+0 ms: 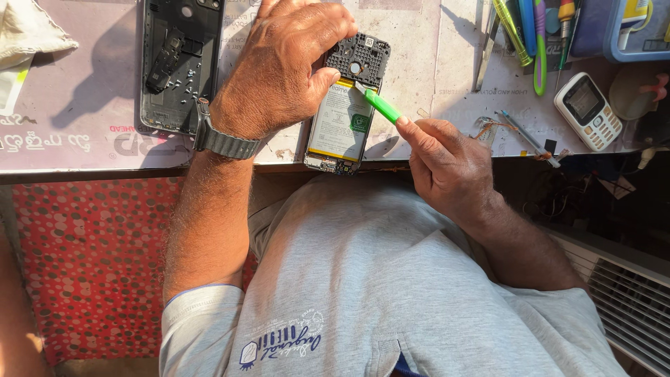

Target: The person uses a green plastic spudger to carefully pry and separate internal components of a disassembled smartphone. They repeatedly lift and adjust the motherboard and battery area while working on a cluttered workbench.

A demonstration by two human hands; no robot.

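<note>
1. Head view, hidden or cut off: the top frame edge crops the fingers of the left hand (283, 66) and the upper end of the back cover (180, 63). The left palm hides the upper-left corner of the opened phone (347, 105). Tools at the top right, among them a green-handled one (539, 49), are cut at the edge; their tips are hard to make out.
2. Head view, left grip: closed on the opened phone, thumb pressed on its dark upper board, fingers curled over the top edge. A grey watch (223, 142) sits at the wrist.
3. Head view, right grip: right hand (447, 164) pinches a green pry tool (380, 105) between thumb and forefinger; its pale tip touches the phone at the battery's top edge.
4. Head view, position: phone lies at the desk (84, 132) front edge, between both hands, battery exposed. A small keypad phone (588, 112) lies well apart, right.
</note>
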